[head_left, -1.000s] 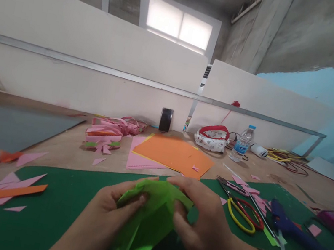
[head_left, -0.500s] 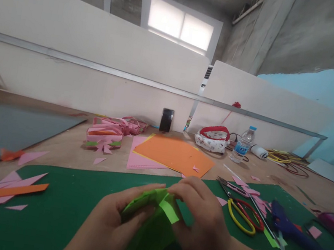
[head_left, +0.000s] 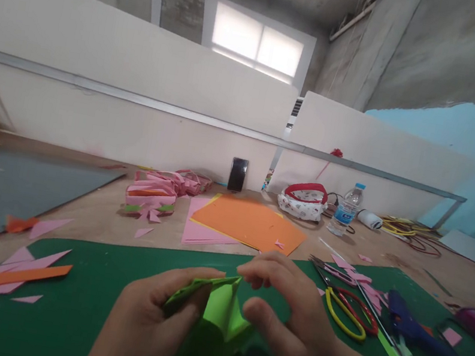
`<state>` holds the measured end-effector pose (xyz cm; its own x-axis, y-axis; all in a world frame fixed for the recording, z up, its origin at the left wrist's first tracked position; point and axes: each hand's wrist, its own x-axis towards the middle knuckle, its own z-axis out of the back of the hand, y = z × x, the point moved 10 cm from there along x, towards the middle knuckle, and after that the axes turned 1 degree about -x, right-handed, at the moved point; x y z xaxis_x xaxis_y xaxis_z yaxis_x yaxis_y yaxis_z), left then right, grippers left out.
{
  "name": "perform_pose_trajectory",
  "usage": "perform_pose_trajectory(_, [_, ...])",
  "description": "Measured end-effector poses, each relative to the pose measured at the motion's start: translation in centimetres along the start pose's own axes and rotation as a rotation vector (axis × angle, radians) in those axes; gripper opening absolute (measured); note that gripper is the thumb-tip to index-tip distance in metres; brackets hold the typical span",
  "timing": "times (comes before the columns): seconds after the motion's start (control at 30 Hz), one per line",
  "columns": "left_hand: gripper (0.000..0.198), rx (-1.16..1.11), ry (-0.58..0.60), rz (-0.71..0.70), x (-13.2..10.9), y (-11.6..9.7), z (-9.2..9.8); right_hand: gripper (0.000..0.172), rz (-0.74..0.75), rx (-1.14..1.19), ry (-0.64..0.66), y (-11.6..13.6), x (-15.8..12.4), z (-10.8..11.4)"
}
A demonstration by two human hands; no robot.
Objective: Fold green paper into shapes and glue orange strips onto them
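Note:
A folded piece of bright green paper (head_left: 222, 309) is held over the green cutting mat (head_left: 111, 278). My left hand (head_left: 155, 313) pinches its upper left edge between thumb and fingers. Beside the paper's right corner, my right hand (head_left: 287, 314) has its thumb and fingers apart, with nothing visible between them. The fingertips are very near the paper; whether they touch it I cannot tell. The lower part of the paper runs down into shadow, partly behind my left hand.
Scissors (head_left: 345, 311), a blue glue gun (head_left: 412, 329) and pink scraps lie on the right. Pink and orange strips (head_left: 20, 278) are at left. Behind stand orange sheets (head_left: 248, 222), a pink paper piece (head_left: 153, 191), a phone (head_left: 238, 175), a pouch (head_left: 303, 204) and a water bottle (head_left: 345, 211).
My right hand has let go of the green paper's top edge and its fingers have spread. The paper's right side has opened out, showing a fold, while my left hand keeps its hold.

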<state>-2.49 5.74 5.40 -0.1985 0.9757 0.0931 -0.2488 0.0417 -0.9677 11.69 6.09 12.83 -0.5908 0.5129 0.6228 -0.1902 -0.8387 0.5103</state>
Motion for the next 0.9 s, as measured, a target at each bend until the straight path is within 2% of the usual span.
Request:
perform_pose_trajectory(0.07, [0.020,-0.013,0.001,0.015,-0.1,0.0,-0.1,0.021,-0.014,-0.015,0.012,-0.8,0.0,-0.2])
perform_pose_trajectory(0.17, [0.022,-0.038,0.046,0.014,-0.3,-0.1,-0.8,0.010,-0.019,-0.013,0.061,-1.9,0.1,-1.1])
perform_pose_trajectory(0.27, [0.023,-0.091,0.138,0.000,-0.3,-0.3,-1.7,0.014,-0.043,-0.008,0.049,-2.5,0.2,-1.4])
perform_pose_trajectory(0.37, [0.022,-0.101,0.183,-0.046,0.1,-0.8,-1.7,0.015,-0.128,-0.012,0.033,-3.2,0.2,-1.3])
perform_pose_trajectory(0.5, [0.031,-0.105,0.238,-0.088,0.3,-1.4,-1.9,0.013,-0.202,0.006,0.020,-3.8,0.1,-1.4])
perform_pose_trajectory(0.63, [0.022,-0.012,0.163,-0.034,0.2,-1.3,-1.4,0.009,-0.199,0.030,0.030,-3.7,0.0,-1.7])
perform_pose_trajectory(0.73, [0.023,0.094,0.144,-0.064,-0.1,-2.0,-1.4,0.002,-0.217,0.084,0.065,-3.7,-0.1,-2.3])
perform_pose_trajectory(0.83, [0.027,0.195,0.137,-0.112,-0.3,-2.5,-1.4,0.006,-0.205,0.093,0.087,-3.5,-0.2,-2.7])
perform_pose_trajectory(0.9, [0.024,0.220,0.117,-0.087,-0.2,-2.3,-1.3,0.011,-0.169,0.057,0.082,-3.2,-0.2,-2.7])
